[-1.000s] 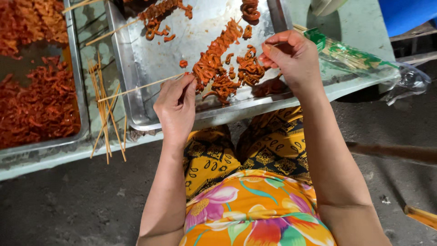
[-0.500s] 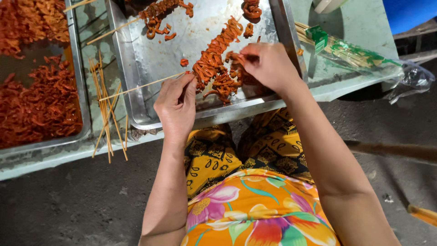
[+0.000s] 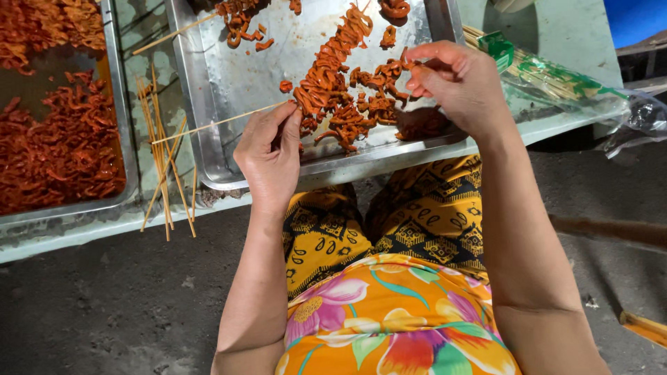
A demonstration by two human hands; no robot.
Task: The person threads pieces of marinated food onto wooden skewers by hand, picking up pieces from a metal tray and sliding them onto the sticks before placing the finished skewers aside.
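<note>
Fingers of my left hand (image 3: 269, 156) pinch a thin bamboo skewer (image 3: 215, 123) mid-frame over the shiny steel tray (image 3: 208, 90); my right hand (image 3: 458, 83) grips an orange-red meat strip (image 3: 406, 64) upper centre.

To your left sits a second metal tray (image 3: 118, 125) heaped with red strips (image 3: 62, 149). Loose wooden sticks (image 3: 163, 167) lie between the trays. A plastic bag of sticks (image 3: 556, 80) rests on the pale green table (image 3: 570, 28).
</note>
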